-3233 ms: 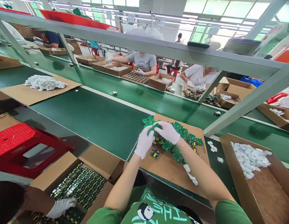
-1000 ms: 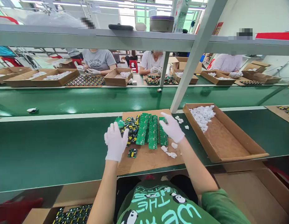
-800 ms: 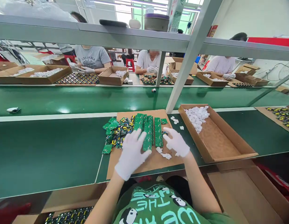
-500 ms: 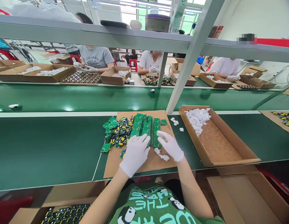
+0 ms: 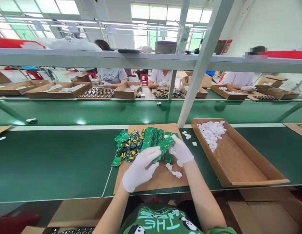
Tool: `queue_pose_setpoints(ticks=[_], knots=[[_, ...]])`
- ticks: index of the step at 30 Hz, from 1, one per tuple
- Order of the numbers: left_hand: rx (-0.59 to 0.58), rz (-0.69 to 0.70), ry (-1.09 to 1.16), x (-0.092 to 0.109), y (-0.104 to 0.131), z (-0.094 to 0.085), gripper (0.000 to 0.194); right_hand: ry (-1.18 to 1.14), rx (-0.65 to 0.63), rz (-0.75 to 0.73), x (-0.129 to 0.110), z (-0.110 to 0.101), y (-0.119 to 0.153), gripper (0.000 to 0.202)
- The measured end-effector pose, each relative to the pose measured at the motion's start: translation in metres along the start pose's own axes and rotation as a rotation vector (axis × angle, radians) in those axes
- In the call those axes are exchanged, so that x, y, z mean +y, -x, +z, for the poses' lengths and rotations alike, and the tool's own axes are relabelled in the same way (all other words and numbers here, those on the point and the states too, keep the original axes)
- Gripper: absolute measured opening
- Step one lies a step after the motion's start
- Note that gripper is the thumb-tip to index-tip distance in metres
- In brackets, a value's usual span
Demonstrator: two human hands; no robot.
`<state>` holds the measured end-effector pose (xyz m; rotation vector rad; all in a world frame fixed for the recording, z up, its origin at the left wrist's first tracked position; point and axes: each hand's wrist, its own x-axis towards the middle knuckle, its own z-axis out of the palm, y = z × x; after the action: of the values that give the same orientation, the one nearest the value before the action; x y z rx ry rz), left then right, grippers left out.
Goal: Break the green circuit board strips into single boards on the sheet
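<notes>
A green circuit board strip (image 5: 167,145) is lifted at a slant above the cardboard mat. My right hand (image 5: 182,152), in a white glove, is closed on its upper right end. At the lower left end, the fingers and thumb of my gloved left hand (image 5: 141,169) are around the strip. More green board strips (image 5: 148,138) lie side by side just beyond my hands. To their left is a heap of small boards with yellow and black parts (image 5: 133,146). Crumpled white pieces (image 5: 176,174) lie on the mat below my right hand.
A cardboard tray (image 5: 248,156) with small white pieces (image 5: 212,131) stands at the right. A slanted metal post (image 5: 193,94) rises behind the mat (image 5: 163,184). Across the green conveyor (image 5: 112,112), co-workers in gloves sit behind trays and boards.
My right hand has taken hold of a circuit board strip and raised it at a slant. My left hand has turned toward its lower end. The view has tilted up.
</notes>
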<state>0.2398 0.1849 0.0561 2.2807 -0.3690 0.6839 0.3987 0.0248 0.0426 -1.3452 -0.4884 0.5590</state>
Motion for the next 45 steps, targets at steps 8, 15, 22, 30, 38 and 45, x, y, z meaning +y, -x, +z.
queue_pose_setpoints(ticks=[8, 15, 22, 30, 38, 45], knots=[[0.025, -0.582, 1.07, -0.016, 0.05, -0.01, 0.102, 0.022, -0.141, -0.031, -0.031, 0.057, -0.005, 0.031], [0.349, -0.883, 0.989, -0.023, 0.072, -0.029, 0.058, 0.526, -0.456, -0.159, -0.037, 0.112, -0.031, 0.026], [0.617, -0.929, 0.668, -0.022, 0.073, -0.032, 0.033, 0.938, -0.409, -0.497, -0.022, 0.163, -0.04, 0.026], [0.781, -0.909, 0.698, -0.031, 0.076, -0.038, 0.037, 0.877, -0.318, -0.4, -0.004, 0.155, -0.075, 0.03], [0.858, -0.777, 0.665, -0.036, 0.04, -0.03, 0.041, 0.748, -0.338, -0.391, 0.003, 0.152, -0.04, 0.035], [0.883, -0.834, 0.314, -0.038, 0.031, -0.025, 0.032, 0.864, -0.137, -0.471, 0.007, 0.15, -0.025, 0.033]])
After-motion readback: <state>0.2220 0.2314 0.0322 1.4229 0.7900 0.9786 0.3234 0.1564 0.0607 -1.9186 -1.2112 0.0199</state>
